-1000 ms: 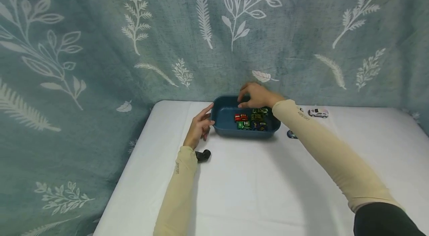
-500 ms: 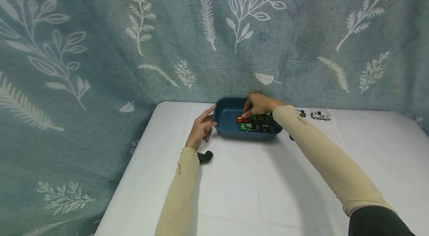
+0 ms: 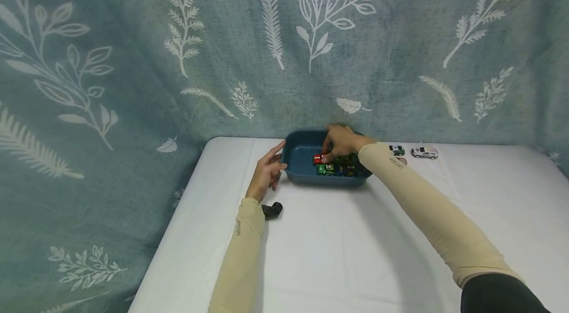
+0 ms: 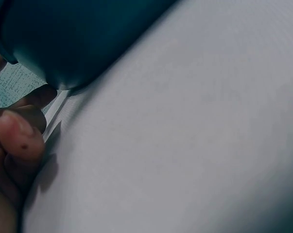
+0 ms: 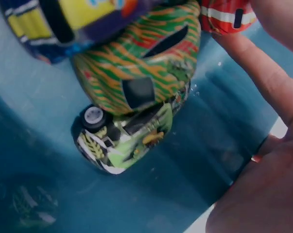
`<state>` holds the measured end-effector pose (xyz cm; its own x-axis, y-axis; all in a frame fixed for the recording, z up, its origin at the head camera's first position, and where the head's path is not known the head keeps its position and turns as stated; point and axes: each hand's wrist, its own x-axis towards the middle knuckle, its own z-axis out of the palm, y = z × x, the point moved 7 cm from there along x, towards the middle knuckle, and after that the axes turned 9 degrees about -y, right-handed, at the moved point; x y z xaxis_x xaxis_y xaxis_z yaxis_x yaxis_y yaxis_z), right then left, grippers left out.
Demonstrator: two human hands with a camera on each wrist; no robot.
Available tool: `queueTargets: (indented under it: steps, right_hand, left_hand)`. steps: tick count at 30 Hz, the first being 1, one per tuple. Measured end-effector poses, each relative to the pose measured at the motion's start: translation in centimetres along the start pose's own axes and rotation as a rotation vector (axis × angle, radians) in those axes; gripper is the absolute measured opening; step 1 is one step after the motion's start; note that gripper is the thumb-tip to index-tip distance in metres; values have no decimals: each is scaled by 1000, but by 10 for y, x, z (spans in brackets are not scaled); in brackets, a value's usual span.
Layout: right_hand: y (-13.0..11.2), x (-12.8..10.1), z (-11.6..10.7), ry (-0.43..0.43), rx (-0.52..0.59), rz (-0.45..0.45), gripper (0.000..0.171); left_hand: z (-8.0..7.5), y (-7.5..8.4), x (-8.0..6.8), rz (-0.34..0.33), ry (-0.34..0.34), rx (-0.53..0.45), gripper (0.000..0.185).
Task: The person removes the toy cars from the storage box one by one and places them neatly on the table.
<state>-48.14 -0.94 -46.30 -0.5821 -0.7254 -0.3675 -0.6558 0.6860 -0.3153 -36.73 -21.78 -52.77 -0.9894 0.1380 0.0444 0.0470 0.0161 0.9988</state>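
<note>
A dark blue bin (image 3: 302, 175) stands at the back of the white table and holds several toy cars. My right hand (image 3: 341, 140) reaches down into it, fingertips pinching a red toy car (image 3: 317, 159). In the right wrist view a finger (image 5: 263, 73) lies along the red car (image 5: 226, 14), beside a green-and-orange striped car (image 5: 141, 63) stacked on a green-and-white car (image 5: 127, 141). My left hand (image 3: 266, 172) rests with straight fingers against the bin's left end. The left wrist view shows its fingers (image 4: 20, 136) beside the bin wall (image 4: 73, 39).
Two toy cars, a green-and-white one (image 3: 397, 150) and a white one (image 3: 424, 153), sit on the table right of the bin. A small black object (image 3: 271, 210) lies by my left wrist. A leaf-patterned curtain (image 3: 133, 56) hangs behind the table.
My right hand came down from the bin's far rim into the bin and closed its fingers on the red car. The left hand stayed at the bin's left end.
</note>
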Motion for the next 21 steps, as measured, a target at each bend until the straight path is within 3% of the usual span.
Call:
queueTargets:
  steps: [5,13,21]
  right_hand:
    - [1,3,7,9,-32,14,31]
    - [2,2,8,11,7,0,30]
    - [0,-1,-1,42,72,-70,34]
  left_hand:
    - [0,-1,-2,-1,-8,7,72]
    - [-1,-1,-2,5,-7,16,71]
    - [-1,0,1,-2,1,4,71]
